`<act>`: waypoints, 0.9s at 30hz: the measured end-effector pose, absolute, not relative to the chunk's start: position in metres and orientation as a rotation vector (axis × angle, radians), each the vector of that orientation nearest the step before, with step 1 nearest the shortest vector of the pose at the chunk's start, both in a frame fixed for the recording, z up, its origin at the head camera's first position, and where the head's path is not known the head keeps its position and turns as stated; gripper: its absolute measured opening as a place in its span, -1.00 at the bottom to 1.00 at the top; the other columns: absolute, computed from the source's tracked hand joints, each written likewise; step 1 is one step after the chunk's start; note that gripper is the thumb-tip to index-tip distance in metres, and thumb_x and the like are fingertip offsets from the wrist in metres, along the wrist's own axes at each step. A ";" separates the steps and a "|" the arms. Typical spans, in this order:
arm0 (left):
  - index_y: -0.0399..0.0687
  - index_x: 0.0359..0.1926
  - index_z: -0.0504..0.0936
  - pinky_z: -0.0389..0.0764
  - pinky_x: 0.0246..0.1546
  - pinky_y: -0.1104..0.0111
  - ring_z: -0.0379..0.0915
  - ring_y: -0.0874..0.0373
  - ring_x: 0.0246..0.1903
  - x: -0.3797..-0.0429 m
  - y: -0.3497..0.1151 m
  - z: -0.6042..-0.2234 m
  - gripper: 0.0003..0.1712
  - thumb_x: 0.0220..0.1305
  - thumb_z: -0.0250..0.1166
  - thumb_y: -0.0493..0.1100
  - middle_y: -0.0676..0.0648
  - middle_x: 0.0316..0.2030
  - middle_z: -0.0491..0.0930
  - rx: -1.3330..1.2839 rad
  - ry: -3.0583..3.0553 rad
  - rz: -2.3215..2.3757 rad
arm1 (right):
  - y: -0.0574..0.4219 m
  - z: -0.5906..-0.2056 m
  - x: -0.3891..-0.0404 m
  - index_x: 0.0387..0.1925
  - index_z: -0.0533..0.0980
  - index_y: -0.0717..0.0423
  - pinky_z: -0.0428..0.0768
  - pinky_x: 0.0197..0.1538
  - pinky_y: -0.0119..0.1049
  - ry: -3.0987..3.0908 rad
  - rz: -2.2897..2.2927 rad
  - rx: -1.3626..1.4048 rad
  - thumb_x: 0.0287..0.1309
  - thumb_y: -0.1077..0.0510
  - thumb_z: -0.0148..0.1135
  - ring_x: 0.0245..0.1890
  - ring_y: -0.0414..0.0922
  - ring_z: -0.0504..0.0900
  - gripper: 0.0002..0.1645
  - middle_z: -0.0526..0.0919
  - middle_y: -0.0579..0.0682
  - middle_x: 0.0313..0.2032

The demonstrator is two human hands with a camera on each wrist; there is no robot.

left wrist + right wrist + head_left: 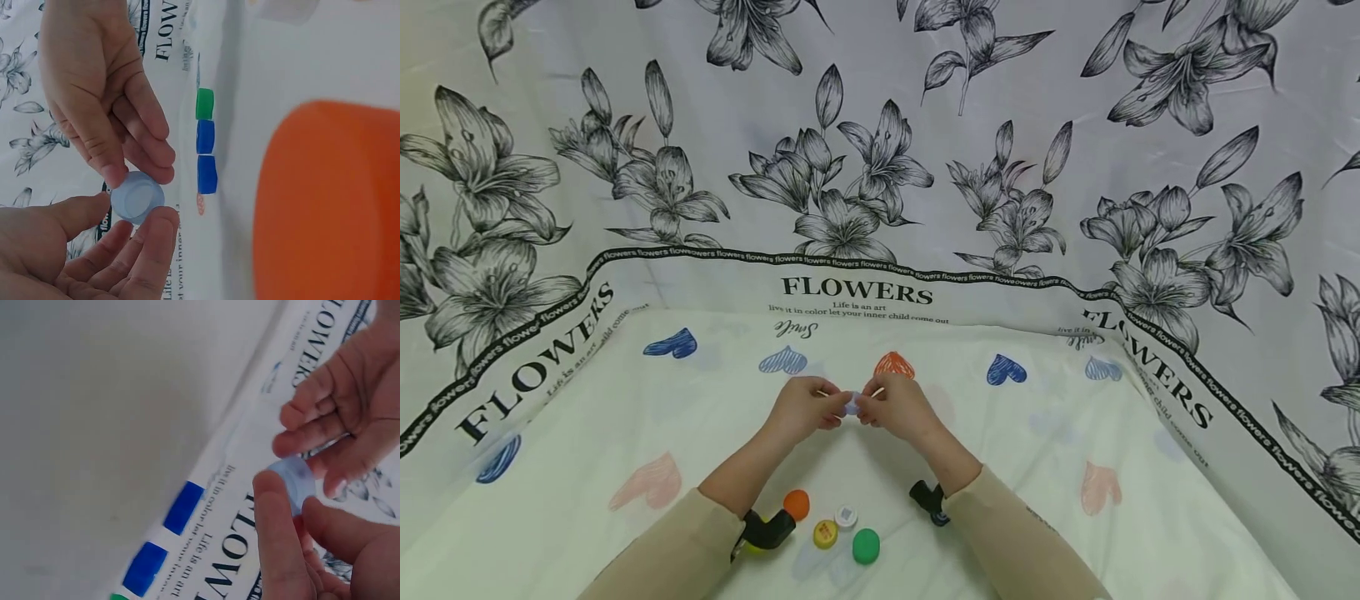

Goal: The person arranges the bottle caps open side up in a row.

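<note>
Out over the table, both hands meet at one small, translucent light-blue bottle cap point(852, 404). My left hand point(808, 406) pinches its left side between thumb and fingers. From the opposite side my right hand point(895, 407) grips it too, thumb and fingertips at the rim. The left wrist view shows the round face of the cap point(137, 197), with the left hand point(94, 256) below and the right hand point(100, 94) above. In the right wrist view, fingers partly cover the cap point(294, 481).
Nearer the body lie an orange cap point(796, 505), a white cap point(846, 517), a yellow cap point(825, 534) and a green cap point(866, 547). Two blue caps point(205, 137) and another green cap point(205, 104) stand in a row. A flower-printed curtain point(850, 192) hangs behind.
</note>
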State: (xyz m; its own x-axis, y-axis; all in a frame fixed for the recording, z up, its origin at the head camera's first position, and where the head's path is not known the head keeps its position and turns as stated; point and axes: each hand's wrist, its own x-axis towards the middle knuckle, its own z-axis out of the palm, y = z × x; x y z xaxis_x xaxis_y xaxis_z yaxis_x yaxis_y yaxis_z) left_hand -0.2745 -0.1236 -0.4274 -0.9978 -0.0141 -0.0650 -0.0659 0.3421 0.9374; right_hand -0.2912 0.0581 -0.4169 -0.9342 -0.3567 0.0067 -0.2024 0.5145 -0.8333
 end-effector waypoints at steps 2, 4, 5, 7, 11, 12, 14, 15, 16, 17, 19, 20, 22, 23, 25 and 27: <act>-0.37 -0.22 0.69 0.73 -0.33 0.25 0.70 -0.01 -0.45 -0.275 -0.124 -0.429 -0.80 0.36 0.38 -0.23 -0.17 -0.42 0.72 -0.072 2.527 1.773 | 0.057 -0.420 -0.293 -0.15 0.60 0.23 0.66 -0.33 -0.33 2.614 -1.391 -0.484 0.37 0.18 0.32 -0.34 -0.02 0.79 -0.84 0.77 0.02 -0.41; -0.40 -0.19 0.70 0.73 -0.31 0.26 0.70 -0.01 -0.43 -0.276 -0.125 -0.430 -0.82 0.37 0.35 -0.28 -0.19 -0.39 0.73 -0.070 2.521 1.765 | 0.056 -0.423 -0.295 -0.09 0.64 0.24 0.63 -0.34 -0.35 2.630 -1.374 -0.480 0.36 0.20 0.33 -0.35 -0.07 0.77 -0.81 0.77 0.00 -0.38; -0.41 -0.18 0.70 0.73 -0.30 0.26 0.70 -0.01 -0.42 -0.276 -0.125 -0.431 -0.83 0.37 0.33 -0.31 -0.21 -0.38 0.73 -0.062 2.522 1.760 | 0.056 -0.424 -0.296 -0.05 0.65 0.26 0.63 -0.32 -0.35 2.626 -1.369 -0.483 0.35 0.22 0.33 -0.34 -0.08 0.77 -0.78 0.77 0.01 -0.37; -0.45 -0.16 0.69 0.73 -0.29 0.26 0.70 -0.01 -0.41 -0.278 -0.125 -0.432 -0.83 0.35 0.29 -0.35 -0.24 -0.36 0.73 -0.049 2.529 1.739 | 0.057 -0.425 -0.298 0.02 0.66 0.26 0.63 -0.28 -0.32 2.616 -1.339 -0.488 0.34 0.23 0.33 -0.33 -0.12 0.74 -0.73 0.77 0.01 -0.32; -0.48 -0.15 0.69 0.72 -0.29 0.26 0.69 0.01 -0.41 -0.281 -0.127 -0.436 -0.80 0.29 0.25 -0.39 -0.25 -0.37 0.73 -0.076 2.529 1.681 | 0.057 -0.427 -0.299 0.13 0.63 0.26 0.66 -0.16 -0.22 2.580 -1.238 -0.506 0.34 0.21 0.33 -0.25 -0.14 0.71 -0.63 0.76 0.04 -0.20; -0.49 -0.14 0.69 0.72 -0.29 0.26 0.68 0.02 -0.41 -0.282 -0.127 -0.437 -0.79 0.29 0.25 -0.39 -0.24 -0.38 0.72 -0.084 2.524 1.666 | 0.057 -0.427 -0.299 0.15 0.61 0.26 0.66 -0.14 -0.20 2.567 -1.210 -0.511 0.34 0.20 0.33 -0.23 -0.14 0.70 -0.60 0.76 0.04 -0.18; -0.47 -0.13 0.68 0.71 -0.29 0.27 0.66 0.04 -0.42 -0.283 -0.128 -0.439 -0.79 0.31 0.24 -0.37 -0.22 -0.39 0.72 -0.105 2.509 1.640 | 0.057 -0.428 -0.299 0.18 0.59 0.28 0.65 -0.08 -0.16 2.533 -1.171 -0.519 0.35 0.18 0.33 -0.19 -0.13 0.67 -0.57 0.75 0.04 -0.15; -0.47 -0.12 0.68 0.71 -0.29 0.28 0.66 0.05 -0.42 -0.283 -0.129 -0.440 -0.78 0.33 0.24 -0.35 -0.21 -0.39 0.72 -0.109 2.500 1.631 | 0.056 -0.428 -0.299 0.19 0.58 0.29 0.65 -0.07 -0.14 2.516 -1.160 -0.519 0.35 0.18 0.32 -0.18 -0.12 0.67 -0.56 0.74 0.04 -0.14; -0.47 -0.12 0.67 0.71 -0.28 0.27 0.66 0.05 -0.41 -0.284 -0.129 -0.442 -0.78 0.34 0.23 -0.35 -0.21 -0.38 0.71 -0.107 2.491 1.625 | 0.056 -0.428 -0.299 0.20 0.57 0.31 0.65 -0.05 -0.13 2.498 -1.158 -0.514 0.36 0.18 0.31 -0.16 -0.12 0.66 -0.56 0.74 0.04 -0.13; -0.48 -0.11 0.66 0.72 -0.27 0.27 0.65 0.05 -0.41 -0.284 -0.129 -0.442 -0.77 0.36 0.22 -0.35 -0.21 -0.37 0.71 -0.104 2.484 1.620 | 0.055 -0.428 -0.299 0.20 0.57 0.32 0.65 -0.03 -0.12 2.485 -1.155 -0.508 0.37 0.18 0.31 -0.16 -0.12 0.66 -0.55 0.74 0.05 -0.13; -0.48 -0.09 0.65 0.72 -0.26 0.27 0.65 0.06 -0.40 -0.285 -0.130 -0.444 -0.76 0.38 0.20 -0.34 -0.20 -0.36 0.70 -0.100 2.470 1.615 | 0.055 -0.428 -0.298 0.21 0.55 0.34 0.64 -0.01 -0.11 2.462 -1.156 -0.499 0.38 0.20 0.29 -0.15 -0.12 0.66 -0.55 0.74 0.05 -0.12; -0.49 -0.08 0.65 0.72 -0.25 0.27 0.65 0.07 -0.39 -0.286 -0.130 -0.445 -0.76 0.38 0.20 -0.34 -0.20 -0.36 0.70 -0.098 2.469 1.610 | 0.055 -0.427 -0.298 0.22 0.55 0.34 0.64 0.01 -0.11 2.457 -1.155 -0.495 0.38 0.21 0.29 -0.14 -0.13 0.65 -0.55 0.74 0.04 -0.11; -0.49 -0.05 0.64 0.72 -0.23 0.27 0.65 0.07 -0.38 -0.286 -0.131 -0.446 -0.74 0.39 0.19 -0.33 -0.20 -0.34 0.70 -0.097 2.458 1.604 | 0.056 -0.425 -0.297 0.24 0.54 0.34 0.64 0.01 -0.13 2.462 -1.138 -0.512 0.38 0.21 0.29 -0.14 -0.16 0.66 -0.53 0.74 0.04 -0.09; -0.49 -0.02 0.63 0.71 -0.22 0.28 0.64 0.07 -0.37 -0.287 -0.132 -0.447 -0.72 0.40 0.18 -0.32 -0.19 -0.33 0.69 -0.100 2.454 1.594 | 0.057 -0.424 -0.297 0.24 0.53 0.34 0.64 0.00 -0.15 2.468 -1.130 -0.524 0.38 0.21 0.29 -0.14 -0.16 0.65 -0.53 0.74 0.03 -0.08; -0.48 0.04 0.62 0.70 -0.22 0.30 0.64 0.08 -0.36 -0.288 -0.135 -0.446 -0.68 0.41 0.17 -0.30 -0.17 -0.31 0.70 -0.090 2.465 1.557 | 0.062 -0.418 -0.297 0.25 0.52 0.37 0.65 0.01 -0.18 2.439 -1.166 -0.534 0.40 0.24 0.24 -0.14 -0.15 0.68 -0.54 0.74 0.08 -0.08; -0.47 0.08 0.61 0.69 -0.21 0.30 0.65 0.07 -0.35 -0.288 -0.139 -0.441 -0.65 0.43 0.16 -0.27 -0.17 -0.29 0.71 -0.055 2.485 1.504 | 0.068 -0.412 -0.298 0.27 0.50 0.38 0.67 -0.01 -0.23 2.410 -1.209 -0.541 0.43 0.25 0.19 -0.12 -0.13 0.71 -0.55 0.75 0.12 -0.07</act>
State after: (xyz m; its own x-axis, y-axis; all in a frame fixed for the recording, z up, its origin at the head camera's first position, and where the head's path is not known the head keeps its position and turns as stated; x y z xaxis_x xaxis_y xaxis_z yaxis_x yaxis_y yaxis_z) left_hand -0.2878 -0.1395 -0.4410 -0.9715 0.0891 -0.2197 -0.1532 0.4710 0.8687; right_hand -0.2981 0.0676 -0.4120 -0.8498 -0.4996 -0.1683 -0.1639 0.5538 -0.8164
